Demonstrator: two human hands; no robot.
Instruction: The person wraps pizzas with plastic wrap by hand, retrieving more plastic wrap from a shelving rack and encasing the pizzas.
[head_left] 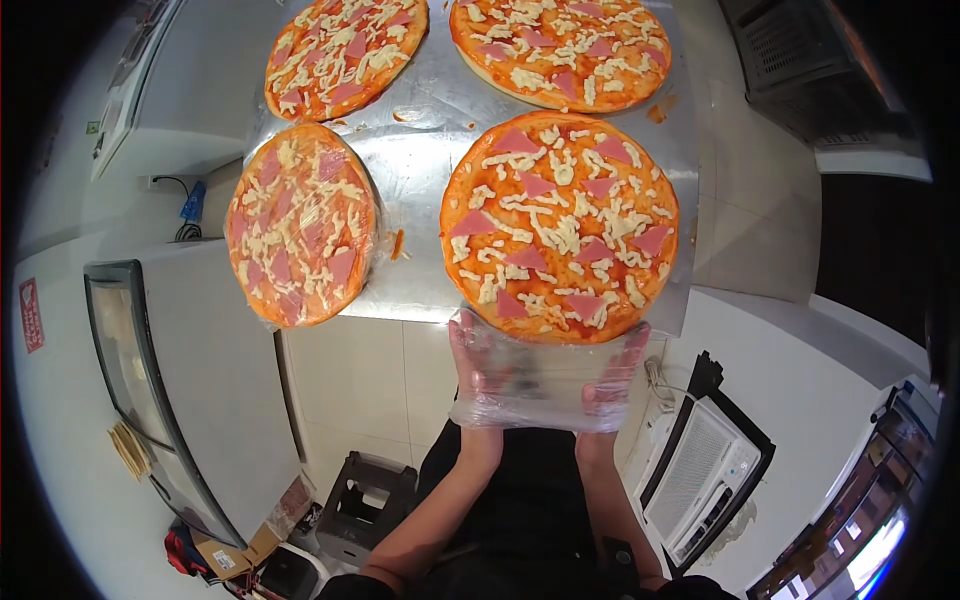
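Observation:
Both of my hands are inside a clear plastic bag [545, 385], which is stretched between them at the table's front edge. My left hand [475, 360] is at the bag's left side and my right hand [617, 375] at its right, fingers spread and pointing toward the pizza. The near right pizza [560, 230], with ham pieces and cheese, lies unwrapped on the metal table, its front edge at the bag's mouth. To its left, another pizza [300, 225] is wrapped in clear plastic. Two more pizzas, [345, 50] far left and far right, lie behind.
The metal table [405, 165] has sauce and cheese bits on it. A dark plastic crate [368, 505] stands on the floor at the lower left, beside a white freezer [215, 350]. At the lower right is a white appliance with a black frame [705, 480].

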